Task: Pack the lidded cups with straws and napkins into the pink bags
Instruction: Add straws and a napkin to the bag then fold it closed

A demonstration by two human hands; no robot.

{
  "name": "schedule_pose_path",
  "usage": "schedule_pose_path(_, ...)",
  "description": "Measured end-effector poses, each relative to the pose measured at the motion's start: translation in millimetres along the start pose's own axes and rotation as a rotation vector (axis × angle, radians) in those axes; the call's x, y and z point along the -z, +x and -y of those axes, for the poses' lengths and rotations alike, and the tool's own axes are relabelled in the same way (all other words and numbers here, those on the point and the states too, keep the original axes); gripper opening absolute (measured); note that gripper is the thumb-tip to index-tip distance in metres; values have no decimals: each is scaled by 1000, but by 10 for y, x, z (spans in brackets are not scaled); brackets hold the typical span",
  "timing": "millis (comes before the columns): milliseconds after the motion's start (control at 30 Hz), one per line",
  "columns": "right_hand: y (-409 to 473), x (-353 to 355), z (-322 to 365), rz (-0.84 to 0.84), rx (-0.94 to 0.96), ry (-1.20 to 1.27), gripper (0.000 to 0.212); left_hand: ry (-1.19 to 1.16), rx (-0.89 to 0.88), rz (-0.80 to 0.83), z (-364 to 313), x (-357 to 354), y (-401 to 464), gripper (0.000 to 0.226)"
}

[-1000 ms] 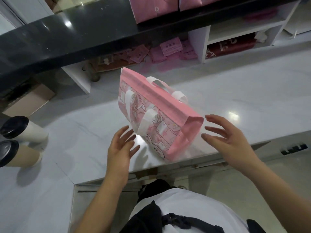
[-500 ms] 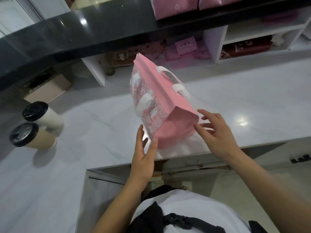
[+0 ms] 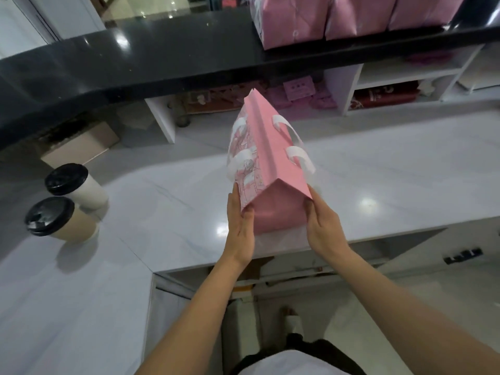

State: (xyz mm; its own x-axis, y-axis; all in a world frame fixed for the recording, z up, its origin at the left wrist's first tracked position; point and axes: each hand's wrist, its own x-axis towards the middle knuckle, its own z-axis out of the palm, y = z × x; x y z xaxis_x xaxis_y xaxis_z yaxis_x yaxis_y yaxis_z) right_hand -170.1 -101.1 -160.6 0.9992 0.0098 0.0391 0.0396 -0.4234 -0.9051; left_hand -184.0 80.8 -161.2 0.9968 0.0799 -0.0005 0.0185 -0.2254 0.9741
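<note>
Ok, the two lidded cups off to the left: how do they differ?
The nearer cup has a tan, kraft-coloured wall; the farther cup has a white wall. The nearer cup's lid carries a pale glare; the farther cup's lid looks evenly dark. The nearer cup stands closer to the counter's front edge, the farther cup just behind it. Both have black lids, stand upright and are untouched by the hands.

Pink bag (image 3: 266, 169) upright on counter; two black-lidded cups (image 3: 66, 201) stand left
</note>
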Motion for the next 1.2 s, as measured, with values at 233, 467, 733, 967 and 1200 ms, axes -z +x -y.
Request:
schedule_pose_path(233, -634, -25, -63, -288, -54, -13, 49, -95, -36, 106, 142, -197, -243, 56)
schedule_pose_path(467, -742, 579, -80, -112, -167, 176, 66, -110, -48, 168, 71, -528, -497, 61)
schedule_pose_path(733, -328, 909, -170, 142, -27, 57, 60, 15, -95, 124, -51, -688, -367, 69)
schedule_pose_path(967, -305, 1526, -604, 30, 43, 87, 60, 44, -123, 86, -453, -1509, -390, 51)
schedule_pose_path(1200, -351, 2515, -1187, -108, -31, 219, 58, -7, -139, 73, -712, -2814, -432, 53)
